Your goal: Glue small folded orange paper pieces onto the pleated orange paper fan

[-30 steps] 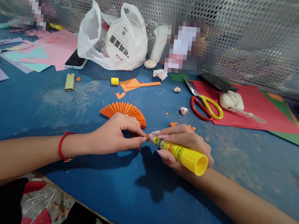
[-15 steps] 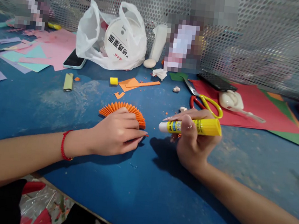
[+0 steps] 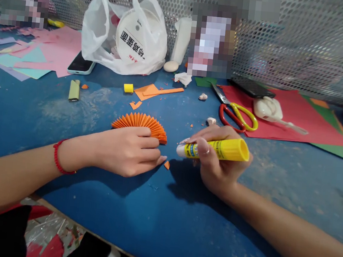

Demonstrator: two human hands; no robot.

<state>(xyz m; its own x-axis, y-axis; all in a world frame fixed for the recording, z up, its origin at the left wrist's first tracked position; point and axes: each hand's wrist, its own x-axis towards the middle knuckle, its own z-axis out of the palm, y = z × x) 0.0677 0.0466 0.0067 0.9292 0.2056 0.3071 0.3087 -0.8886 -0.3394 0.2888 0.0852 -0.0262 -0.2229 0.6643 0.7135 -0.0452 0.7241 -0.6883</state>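
Note:
My right hand [image 3: 221, 165] is wrapped round a yellow glue stick [image 3: 228, 149], its white end pointing left and its yellow base to the right. Across from it, my left hand [image 3: 128, 150] rests low over the table with its fingers curled. The pleated orange paper fan [image 3: 140, 122] lies flat just beyond the left knuckles, its lower edge partly covered by them. By the left fingertips is a small orange paper scrap [image 3: 167, 165]. What the curled left fingers hold, if anything, is hidden.
Behind are a yellow cap [image 3: 128, 88], orange paper pieces [image 3: 147, 91], a lighter [image 3: 75, 90], a plastic bag [image 3: 96, 52] with a tub, and a phone [image 3: 81, 64]. Scissors [image 3: 242, 116] lie on red paper [image 3: 299, 126] at right, near a white case [image 3: 267, 108]. Perforated metal stands behind.
My left hand has shifted slightly left and towards me, off the fan's middle. The small orange scrap now shows beside its fingertips. The glue stick has tilted slightly and moved a little left.

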